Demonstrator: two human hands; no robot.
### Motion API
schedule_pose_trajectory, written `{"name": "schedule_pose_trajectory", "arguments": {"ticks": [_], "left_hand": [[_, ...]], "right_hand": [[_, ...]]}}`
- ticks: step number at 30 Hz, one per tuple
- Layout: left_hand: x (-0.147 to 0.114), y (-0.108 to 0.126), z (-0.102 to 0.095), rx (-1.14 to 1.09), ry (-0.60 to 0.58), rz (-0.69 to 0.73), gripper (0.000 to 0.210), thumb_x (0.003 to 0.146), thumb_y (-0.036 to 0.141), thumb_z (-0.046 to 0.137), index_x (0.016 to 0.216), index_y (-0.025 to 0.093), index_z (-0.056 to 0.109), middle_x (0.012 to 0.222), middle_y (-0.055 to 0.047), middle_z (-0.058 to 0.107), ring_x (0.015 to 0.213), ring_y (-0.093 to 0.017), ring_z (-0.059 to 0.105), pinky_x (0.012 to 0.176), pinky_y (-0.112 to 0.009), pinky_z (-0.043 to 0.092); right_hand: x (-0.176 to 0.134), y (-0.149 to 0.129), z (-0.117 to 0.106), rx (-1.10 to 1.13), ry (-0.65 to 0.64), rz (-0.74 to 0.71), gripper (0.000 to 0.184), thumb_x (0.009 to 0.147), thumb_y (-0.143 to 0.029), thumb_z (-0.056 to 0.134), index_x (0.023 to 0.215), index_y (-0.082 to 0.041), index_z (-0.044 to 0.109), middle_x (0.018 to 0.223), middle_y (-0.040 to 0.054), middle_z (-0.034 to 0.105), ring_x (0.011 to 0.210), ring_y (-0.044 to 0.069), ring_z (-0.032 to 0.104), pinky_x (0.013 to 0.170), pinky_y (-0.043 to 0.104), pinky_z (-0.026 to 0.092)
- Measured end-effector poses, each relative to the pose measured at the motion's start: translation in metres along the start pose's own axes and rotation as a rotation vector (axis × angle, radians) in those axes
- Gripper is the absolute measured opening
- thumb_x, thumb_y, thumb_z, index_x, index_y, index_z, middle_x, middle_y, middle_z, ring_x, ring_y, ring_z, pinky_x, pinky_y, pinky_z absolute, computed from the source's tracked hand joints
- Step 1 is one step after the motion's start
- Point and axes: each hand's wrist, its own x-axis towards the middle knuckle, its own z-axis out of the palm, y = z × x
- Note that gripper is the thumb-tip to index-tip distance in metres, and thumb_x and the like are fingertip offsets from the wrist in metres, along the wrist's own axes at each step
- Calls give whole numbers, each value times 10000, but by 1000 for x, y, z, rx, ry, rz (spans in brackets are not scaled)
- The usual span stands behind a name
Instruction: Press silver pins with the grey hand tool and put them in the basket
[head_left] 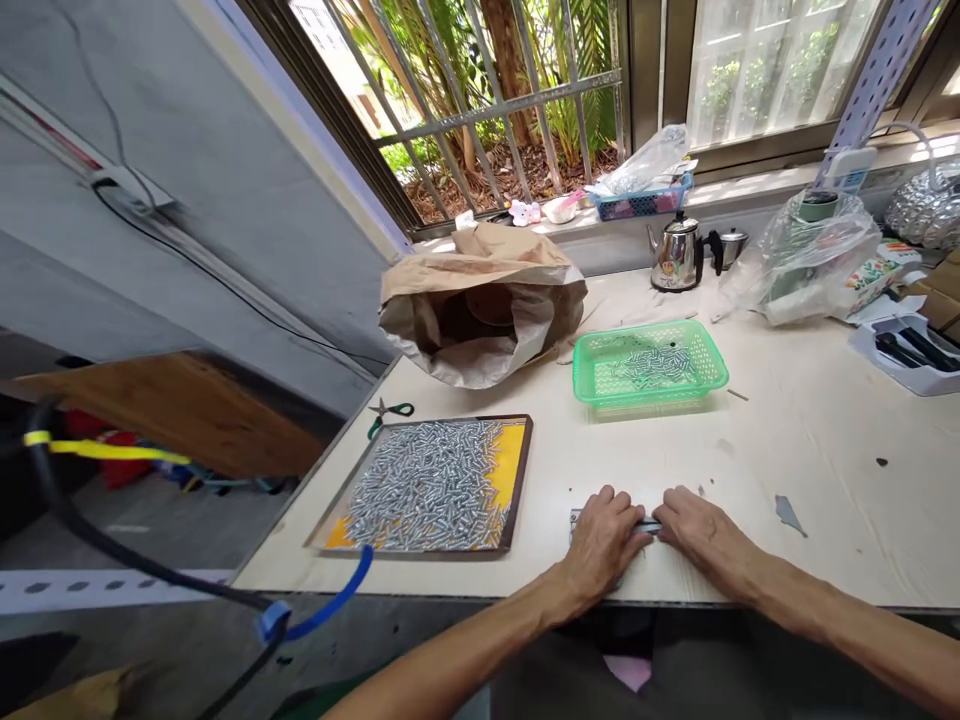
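Note:
My left hand and my right hand rest side by side near the front edge of a pale tabletop. Both lie on a thin grey metal strip, mostly hidden beneath them, with the fingers bent down over it. Left of my hands sits a brown-rimmed yellow tray heaped with small silver screws. Farther back stands a green plastic basket with a thinner layer of the same screws.
An open brown paper sack lies behind the tray, and small green-handled scissors beside it. A steel kettle, plastic bags and a white tray with black tools line the back right. A barred window is behind.

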Motion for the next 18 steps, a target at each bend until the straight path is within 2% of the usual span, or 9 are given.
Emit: {"name": "schedule_pose_trajectory", "arguments": {"ticks": [3,6,8,10,14,16,18], "left_hand": [[-1,2,2,37,41,-10,223,850,327,589,1027,192,568,964,-60,611,900,-227,537,758,-367,474],[-10,11,15,82,187,41,310,877,244,541,1171,158,500,1236,-124,546,1139,-273,498,915,-425,458],[-18,21,28,106,273,112,324,901,172,468,1223,144,467,1340,-142,478,1275,-280,405,995,-435,418],[-26,32,38,91,309,163,324,917,160,424,1238,145,460,1327,-131,502,1287,-270,407,1011,-426,417],[-32,47,42,-33,307,134,253,930,230,423,1153,164,524,1194,-71,603,1193,-238,505,1047,-407,398],[-32,49,38,-87,291,120,280,928,282,440,1168,163,523,1213,-75,592,1219,-241,481,1070,-412,373],[-31,48,35,-133,280,125,357,918,346,462,1215,152,503,1263,-95,563,1255,-255,446,1080,-423,357]], "right_hand": [[0,8,-5,23,35,8,143,798,-98,581,918,-175,588,897,60,587,840,203,532,705,319,454],[1,25,-8,54,62,-52,390,752,-303,686,1096,-171,557,996,96,581,900,235,518,762,363,453],[5,40,-7,29,53,-125,285,812,-367,616,1037,-193,591,1005,98,586,887,230,521,769,371,441],[13,53,-3,-21,45,-133,162,891,-296,492,920,-205,623,945,83,600,820,201,527,740,347,431],[37,66,-1,-84,73,-37,280,903,-165,385,746,-196,614,736,54,568,666,168,488,633,301,408],[49,59,-7,-99,95,-26,280,891,-149,394,718,-193,610,708,52,553,662,175,480,618,306,398],[57,40,-14,-92,108,-43,226,878,-140,429,816,-195,639,769,54,573,708,182,492,639,307,399]]}}
